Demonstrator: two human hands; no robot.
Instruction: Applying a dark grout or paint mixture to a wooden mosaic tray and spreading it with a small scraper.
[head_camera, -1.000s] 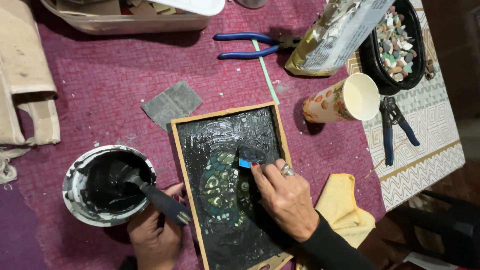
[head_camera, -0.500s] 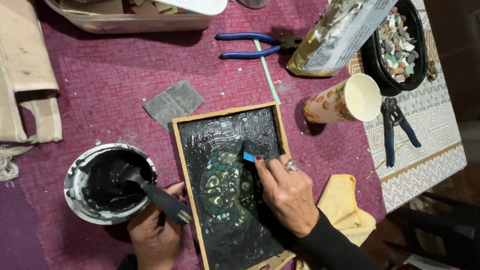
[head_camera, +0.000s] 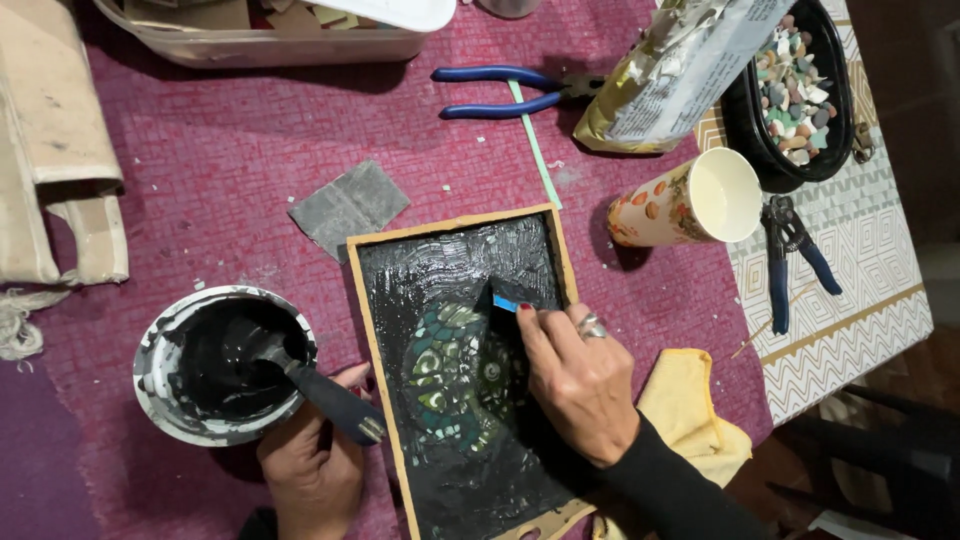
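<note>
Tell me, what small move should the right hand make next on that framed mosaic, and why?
Probably draw the small blue scraper in the right hand down over the centre of the framed mosaic. Black grout already covers the top of the panel, but green and pale tiles show bare in the middle. The left hand rests by the grout bowl.

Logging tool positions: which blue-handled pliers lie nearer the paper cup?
The pliers on the patterned mat, just right of the paper cup; the other pair lies on the purple cloth.
</note>
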